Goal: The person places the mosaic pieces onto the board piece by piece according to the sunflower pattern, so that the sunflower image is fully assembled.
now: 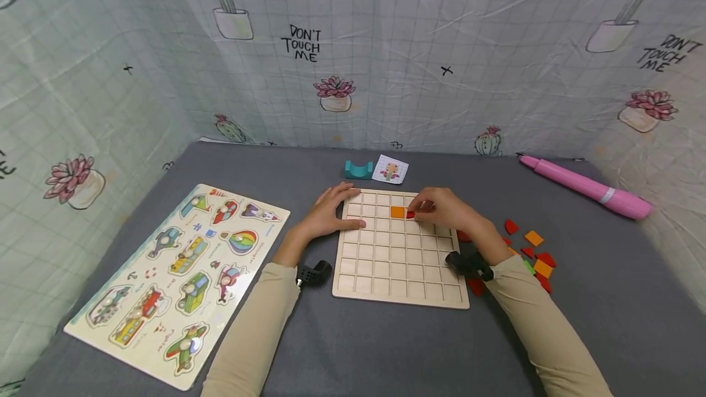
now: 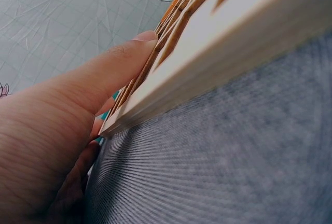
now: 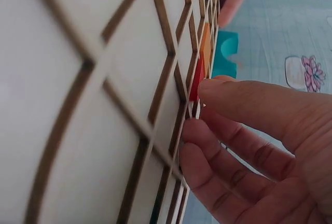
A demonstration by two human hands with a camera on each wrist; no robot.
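A wooden grid board (image 1: 380, 268) lies on the table between the hands. At its far left corner, the left hand (image 1: 326, 212) rests with the thumb laid over the top face and the fingers along the outer edge; the thumb (image 2: 122, 60) shows on the grid in the left wrist view. The right hand (image 1: 444, 208) is over the far right part of the board. Its fingertips pinch a small red tile (image 3: 196, 81), partly covered by the thumb in the right wrist view. An orange square tile (image 1: 397, 212) sits in a grid cell directly left of the red one.
Loose red, orange and green tiles (image 1: 534, 238) lie right of the board, some behind the right forearm. Beyond the board are a teal holder (image 1: 358, 170) and a picture card (image 1: 390, 170). A vehicle puzzle board (image 1: 242, 265) lies left; a pink pen-shaped object (image 1: 587, 185) lies far right.
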